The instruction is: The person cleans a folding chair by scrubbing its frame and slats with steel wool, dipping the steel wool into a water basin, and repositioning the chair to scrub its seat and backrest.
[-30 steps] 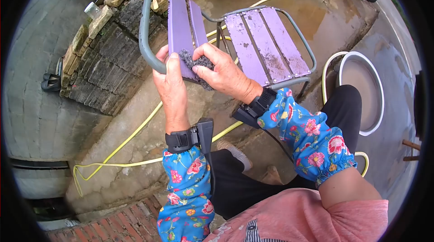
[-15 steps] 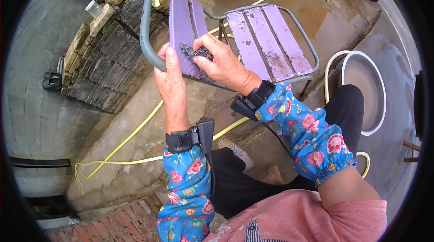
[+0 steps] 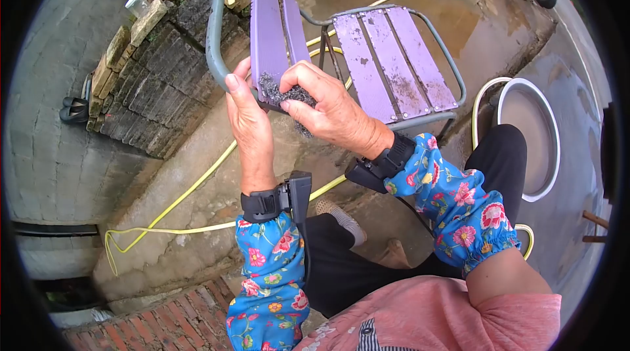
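Note:
A chair with a grey tube frame (image 3: 214,36) and purple slats stands before me. My left hand (image 3: 251,124) is closed around the near end of its backrest (image 3: 264,23), fingers behind and thumb in front. Pinched in my right hand (image 3: 335,111) is a dark grey steel wool scourer (image 3: 270,90), which touches the lower end of the wide backrest slat. Dark dirt specks and bare patches mark the seat slats (image 3: 377,62), mostly toward their near right end.
A round basin (image 3: 556,154) of murky water stands at right, beside my knee. A yellow hose (image 3: 190,187) winds over the wet concrete, passing beneath the chair. Stacked stones and tiles (image 3: 154,82) lie at left, near a dark shoe (image 3: 74,113). Brick paving (image 3: 157,318) lies at lower left.
The scourer and my right hand have moved slightly down, to the backrest slat's lower end. The backrest has shifted a little to the right in view. My left hand keeps its hold.

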Demonstrator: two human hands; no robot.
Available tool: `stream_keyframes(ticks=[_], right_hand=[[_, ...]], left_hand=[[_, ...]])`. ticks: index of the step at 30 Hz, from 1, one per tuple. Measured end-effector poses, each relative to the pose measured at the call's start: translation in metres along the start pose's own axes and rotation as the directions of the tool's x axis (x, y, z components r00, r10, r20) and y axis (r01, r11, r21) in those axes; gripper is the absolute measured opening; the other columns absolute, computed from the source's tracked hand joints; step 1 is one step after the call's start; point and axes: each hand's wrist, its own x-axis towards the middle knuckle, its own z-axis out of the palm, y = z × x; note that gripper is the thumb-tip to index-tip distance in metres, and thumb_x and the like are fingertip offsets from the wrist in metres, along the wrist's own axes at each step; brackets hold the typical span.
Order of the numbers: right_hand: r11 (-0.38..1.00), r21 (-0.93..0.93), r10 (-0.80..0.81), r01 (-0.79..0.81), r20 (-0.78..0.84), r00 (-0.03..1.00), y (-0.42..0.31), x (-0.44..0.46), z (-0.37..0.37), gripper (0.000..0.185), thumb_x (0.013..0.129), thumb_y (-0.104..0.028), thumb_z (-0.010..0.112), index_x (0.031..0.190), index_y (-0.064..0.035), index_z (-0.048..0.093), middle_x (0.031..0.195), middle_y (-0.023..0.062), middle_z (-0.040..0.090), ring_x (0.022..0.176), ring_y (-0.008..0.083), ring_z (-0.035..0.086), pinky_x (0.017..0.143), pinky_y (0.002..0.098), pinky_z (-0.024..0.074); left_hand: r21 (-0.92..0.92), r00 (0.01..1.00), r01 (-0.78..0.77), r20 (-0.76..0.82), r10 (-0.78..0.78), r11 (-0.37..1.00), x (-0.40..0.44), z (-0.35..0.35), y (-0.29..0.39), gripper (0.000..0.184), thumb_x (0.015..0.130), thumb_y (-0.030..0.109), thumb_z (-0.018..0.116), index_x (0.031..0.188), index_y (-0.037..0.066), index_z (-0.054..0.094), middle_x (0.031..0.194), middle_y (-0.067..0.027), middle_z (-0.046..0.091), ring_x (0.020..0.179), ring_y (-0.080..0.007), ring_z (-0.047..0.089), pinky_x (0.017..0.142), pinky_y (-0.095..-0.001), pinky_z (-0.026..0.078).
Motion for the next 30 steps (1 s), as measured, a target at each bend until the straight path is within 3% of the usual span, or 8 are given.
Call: stream_keyframes(ticks=[12, 13, 15, 17, 20, 26, 28, 30], right_hand=[[0.995, -0.073, -0.072, 0.070, -0.034, 0.997, 0.008, 0.027, -0.001, 0.018, 0.078, -0.002, 0.059, 0.095, -0.0019, 0.052, 0.089, 0.0138, 0.053, 0.079, 0.0312, 0.055, 0.069, 0.0374, 0.0462], [0.995, -0.068, 0.077, -0.077, -0.012, 0.997, 0.004, 0.032, -0.002, 0.019, 0.080, -0.002, 0.062, 0.097, -0.0016, 0.054, 0.094, 0.0099, 0.055, 0.085, 0.0257, 0.055, 0.074, 0.0345, 0.0448], [0.999, -0.040, 0.010, -0.010, 0.003, 1.000, 0.002, 0.025, 0.001, 0.019, 0.080, -0.001, 0.062, 0.096, -0.0012, 0.054, 0.093, 0.0104, 0.055, 0.086, 0.0253, 0.055, 0.077, 0.0337, 0.0451], [0.999, 0.003, -0.046, 0.046, 0.068, 0.997, -0.008, 0.006, 0.000, 0.022, 0.079, 0.000, 0.063, 0.098, -0.0008, 0.053, 0.094, 0.0111, 0.054, 0.091, 0.0256, 0.056, 0.083, 0.0322, 0.0449], [0.999, 0.016, -0.049, 0.048, 0.025, 0.999, 0.005, 0.014, -0.003, 0.019, 0.077, -0.001, 0.060, 0.095, -0.0022, 0.052, 0.090, 0.0133, 0.051, 0.085, 0.0325, 0.055, 0.074, 0.0378, 0.0465], [0.966, -0.248, 0.104, -0.079, 0.089, 0.991, 0.057, 0.007, -0.034, 0.020, 0.079, -0.003, 0.061, 0.097, -0.0025, 0.052, 0.091, 0.0150, 0.054, 0.087, 0.0343, 0.057, 0.077, 0.0384, 0.0469], [0.969, -0.095, 0.227, -0.226, -0.003, 0.974, 0.032, -0.003, -0.035, 0.022, 0.082, -0.004, 0.063, 0.102, -0.0023, 0.055, 0.095, 0.0100, 0.057, 0.092, 0.0254, 0.057, 0.084, 0.0317, 0.0455], [0.993, 0.014, 0.115, -0.115, 0.014, 0.993, 0.010, -0.017, -0.016, 0.023, 0.083, -0.004, 0.063, 0.105, -0.0030, 0.055, 0.100, 0.0095, 0.058, 0.097, 0.0245, 0.058, 0.088, 0.0308, 0.0445]], left_hand=[[0.000, 0.999, 0.028, -0.036, -0.028, 1.000, 0.000, 0.001, 0.000, 0.074, 0.099, 0.062, 0.029, 0.131, -0.002, 0.047, 0.118, -0.0127, 0.059, 0.103, -0.0162, 0.057, 0.084, -0.0295, 0.047], [0.017, 0.996, 0.049, -0.073, -0.048, 0.999, -0.003, 0.002, 0.000, 0.074, 0.099, 0.062, 0.029, 0.132, -0.001, 0.047, 0.118, -0.0124, 0.059, 0.104, -0.0163, 0.057, 0.085, -0.0298, 0.047], [0.026, 0.993, 0.060, -0.108, -0.056, 0.998, 0.000, 0.002, 0.001, 0.073, 0.099, 0.062, 0.029, 0.132, -0.001, 0.046, 0.118, -0.0122, 0.059, 0.104, -0.0165, 0.057, 0.085, -0.0302, 0.047], [0.003, 0.999, -0.038, 0.017, 0.038, 0.999, 0.003, -0.004, -0.004, 0.073, 0.099, 0.061, 0.029, 0.132, -0.001, 0.047, 0.117, -0.0118, 0.059, 0.104, -0.0166, 0.057, 0.085, -0.0303, 0.047], [-0.022, 0.999, 0.018, -0.037, -0.019, 1.000, -0.001, 0.001, 0.000, 0.072, 0.099, 0.062, 0.029, 0.130, 0.000, 0.049, 0.116, -0.0112, 0.060, 0.103, -0.0167, 0.057, 0.085, -0.0300, 0.048], [0.000, 0.999, 0.042, 0.018, -0.042, 0.999, -0.002, 0.001, 0.006, 0.071, 0.099, 0.061, 0.029, 0.134, 0.001, 0.046, 0.117, -0.0124, 0.059, 0.103, -0.0185, 0.060, 0.085, -0.0311, 0.050], [-0.003, 0.999, 0.031, -0.011, -0.031, 1.000, 0.000, 0.004, 0.005, 0.071, 0.099, 0.061, 0.029, 0.135, 0.001, 0.045, 0.118, -0.0129, 0.059, 0.104, -0.0187, 0.059, 0.086, -0.0314, 0.050], [0.008, 0.999, 0.031, -0.040, -0.030, 1.000, -0.002, 0.003, 0.003, 0.071, 0.099, 0.060, 0.030, 0.135, 0.001, 0.045, 0.119, -0.0134, 0.058, 0.106, -0.0189, 0.059, 0.087, -0.0316, 0.049]])
